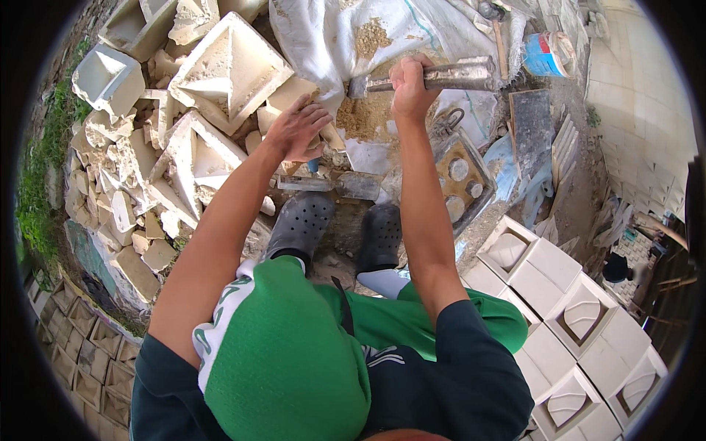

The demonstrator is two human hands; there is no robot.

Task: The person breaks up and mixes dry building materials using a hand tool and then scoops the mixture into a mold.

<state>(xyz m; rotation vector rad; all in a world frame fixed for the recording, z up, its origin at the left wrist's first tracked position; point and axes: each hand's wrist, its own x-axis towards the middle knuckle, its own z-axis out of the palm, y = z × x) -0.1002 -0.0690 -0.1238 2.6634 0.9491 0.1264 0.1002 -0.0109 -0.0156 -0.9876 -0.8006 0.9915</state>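
Nearest, at 6 o'clock, green cloth trousers [287, 353] are showing a white band [223, 312] of curved green lettering. Dark grey rubber clogs [301, 220], pierced with round holes, are standing near the dial's centre. At 11 o'clock the left hand [300, 130] is spreading slightly bent fingers over pale, broken chunks; whether they are gripping anything, I cannot tell. At 1 o'clock the right hand [413, 90] is clenching its fingers around a long, crusted grey metal bar [467, 75], which is pointing toward 2 o'clock. Beyond, at 11 o'clock, a cream, square, hollow cast block [232, 73] is leaning on rubble. At 12 o'clock a wrinkled white woven sheet [312, 37] is bearing sandy crumbs. Toward 2 o'clock a blue plastic bucket [543, 55] is displaying a red-and-white label, too small to read.
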